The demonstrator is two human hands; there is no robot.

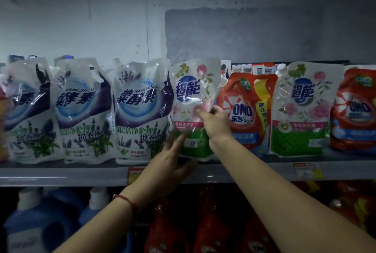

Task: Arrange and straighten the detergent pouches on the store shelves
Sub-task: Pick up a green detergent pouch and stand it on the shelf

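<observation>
A white floral detergent pouch with a green base stands on the grey shelf at centre. My right hand pinches its front at mid-height. My left hand lies with straight fingers against the pouch's lower left corner, by the shelf edge. To its left stand three white and purple lavender pouches. On its right are an orange OMO pouch, a second floral pouch and another OMO pouch.
Price tags hang on the shelf's front edge. Blue bottles and red bottles fill the shelf below. A grey wall rises behind the pouches. Small boxed goods show behind the OMO pouch.
</observation>
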